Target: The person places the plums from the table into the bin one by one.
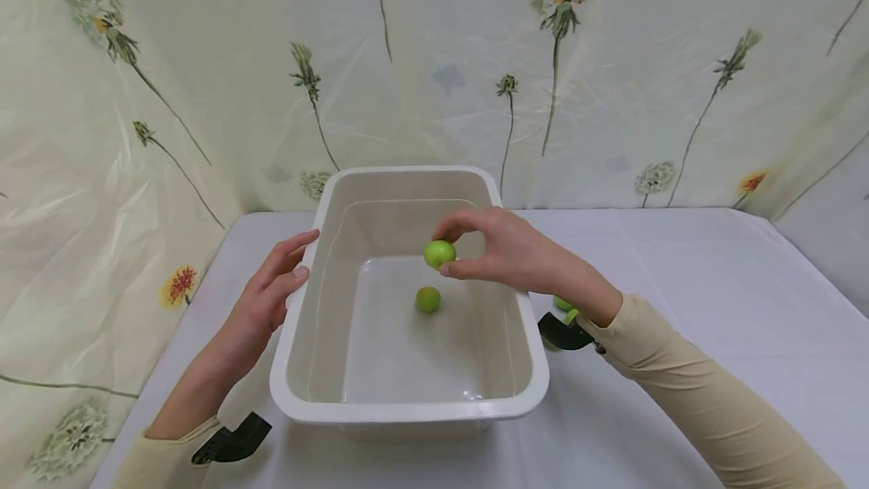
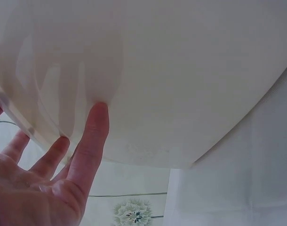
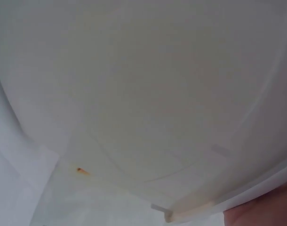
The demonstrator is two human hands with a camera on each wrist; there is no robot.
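Note:
A white plastic tub [image 1: 407, 413] stands on the table. My right hand [image 1: 505, 251] reaches over it and pinches a small green fruit [image 1: 440, 253] between thumb and fingers, above the tub's inside. A second green fruit [image 1: 428, 299] lies on the tub's floor. My left hand [image 1: 274, 289] rests with straight fingers against the tub's left outer wall [image 2: 157, 84]; one fingertip [image 2: 99, 110] touches the wall in the left wrist view. The right wrist view shows only the tub's white inside [image 3: 143, 103] and a sliver of the hand.
The table [image 1: 713, 308] wears a white cloth. More green fruit [image 1: 563, 304] lies on it beside the tub's right wall, partly hidden by my right wrist. A flowered plastic sheet [image 1: 611, 81] hangs behind and to the left.

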